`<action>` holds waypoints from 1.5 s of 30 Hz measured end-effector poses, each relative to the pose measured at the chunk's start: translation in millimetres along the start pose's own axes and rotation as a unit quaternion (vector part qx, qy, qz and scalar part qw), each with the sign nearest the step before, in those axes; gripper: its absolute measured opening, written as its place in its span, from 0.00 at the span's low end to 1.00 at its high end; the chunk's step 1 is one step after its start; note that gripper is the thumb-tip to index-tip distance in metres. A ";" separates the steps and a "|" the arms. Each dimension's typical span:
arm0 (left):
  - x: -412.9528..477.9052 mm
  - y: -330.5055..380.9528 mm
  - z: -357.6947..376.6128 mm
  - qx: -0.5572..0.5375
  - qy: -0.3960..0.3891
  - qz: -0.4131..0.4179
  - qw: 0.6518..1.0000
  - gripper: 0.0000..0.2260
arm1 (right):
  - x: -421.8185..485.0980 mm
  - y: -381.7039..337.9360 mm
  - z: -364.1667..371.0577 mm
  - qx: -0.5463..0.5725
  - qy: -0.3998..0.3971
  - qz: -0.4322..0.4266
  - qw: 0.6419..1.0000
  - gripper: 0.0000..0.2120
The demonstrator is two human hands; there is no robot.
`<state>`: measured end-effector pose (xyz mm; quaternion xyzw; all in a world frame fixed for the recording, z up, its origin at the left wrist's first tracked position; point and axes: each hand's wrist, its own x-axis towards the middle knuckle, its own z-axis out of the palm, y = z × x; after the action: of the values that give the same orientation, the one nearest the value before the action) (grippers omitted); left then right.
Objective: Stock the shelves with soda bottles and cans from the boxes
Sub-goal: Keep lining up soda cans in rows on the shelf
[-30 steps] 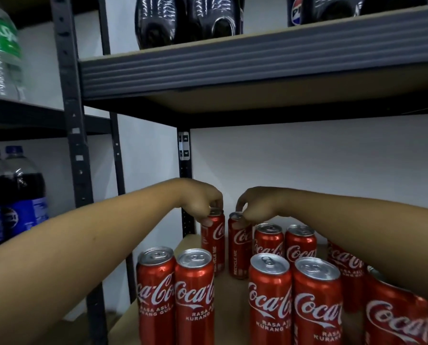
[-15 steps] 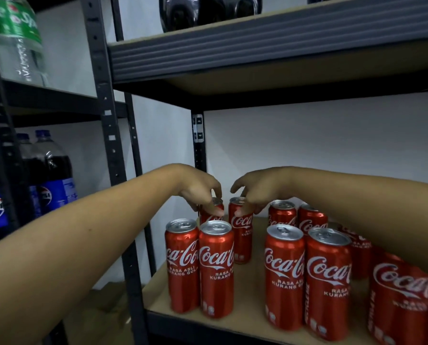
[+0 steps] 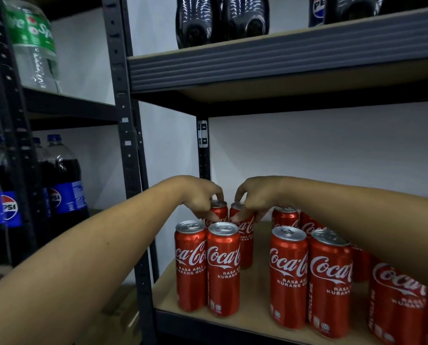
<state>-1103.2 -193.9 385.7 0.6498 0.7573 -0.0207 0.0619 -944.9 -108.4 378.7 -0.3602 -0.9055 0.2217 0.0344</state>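
Placing step, frame centre: my left hand (image 3: pixel 202 198) fingers pinch the rim of the left rear can (image 3: pixel 219 210), my right hand (image 3: pixel 255 195) fingers pinch the right rear can (image 3: pixel 246 235), both apparently down on the shelf (image 3: pixel 256 290); next I let go and fetch more.

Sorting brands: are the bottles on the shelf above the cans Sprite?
No, the bottles above the cans are dark, one bearing a Pepsi label.

White wall (image 3: pixel 307 150), black metal upright (image 3: pixel 119 95), grey-edged upper shelf (image 3: pixel 257 68); dim light
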 end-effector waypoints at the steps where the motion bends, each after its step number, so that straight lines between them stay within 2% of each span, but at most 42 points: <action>1: -0.1 -0.5 0.6 -0.004 0.003 0.002 1.000 0.29 | -0.9 0.0 -0.3 0.000 -0.004 0.001 1.000 0.31; 9: 4.5 -3.3 0.6 -0.002 0.009 0.009 1.000 0.29 | -3.1 3.4 2.5 0.011 0.011 -0.008 1.000 0.27; 16: 2.6 -4.3 1.7 -0.006 -0.015 0.002 1.000 0.32 | -0.9 7.8 1.4 0.019 -0.003 -0.012 1.000 0.35; 18: 1.6 -3.5 2.3 0.001 -0.011 0.005 1.000 0.33 | -3.2 9.7 0.9 -0.019 -0.003 -0.035 0.999 0.35; 21: 0.3 -6.3 3.6 0.009 0.017 0.013 1.000 0.31 | -8.4 13.1 -2.9 -0.137 0.030 -0.089 0.986 0.33; 23: -4.1 -8.1 5.6 0.003 0.036 0.015 0.999 0.29 | -10.6 15.1 -7.9 -0.153 0.043 -0.101 0.982 0.33; 27: -25.7 -3.6 -0.1 -0.060 0.044 0.011 0.997 0.29 | -24.0 7.9 -25.1 -0.110 0.027 -0.109 0.988 0.30; 32: -67.1 3.3 -9.8 -0.148 0.068 -0.005 0.987 0.17 | -58.1 0.1 -32.5 -0.062 0.013 -0.095 0.993 0.17; 35: -93.9 5.7 -16.2 -0.155 0.055 -0.007 0.986 0.21 | -88.8 -10.7 -43.8 -0.074 0.003 -0.102 0.992 0.24; 37: -109.2 10.8 -18.8 -0.166 0.034 0.001 0.986 0.20 | -113.6 -21.4 -51.9 -0.080 0.002 -0.088 0.993 0.27; 41: -144.0 32.5 -38.8 -0.172 0.024 -0.015 0.985 0.24 | -154.0 -40.1 -68.1 -0.038 0.011 -0.070 0.997 0.30; 45: -193.8 60.6 -78.9 -0.201 0.022 -0.018 0.979 0.22 | -197.0 -57.6 -82.2 0.012 0.016 -0.038 0.999 0.29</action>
<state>-1020.0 -366.0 490.3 0.6109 0.7585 0.1453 0.1740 -817.9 -246.0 496.3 -0.3282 -0.9152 0.2256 0.0618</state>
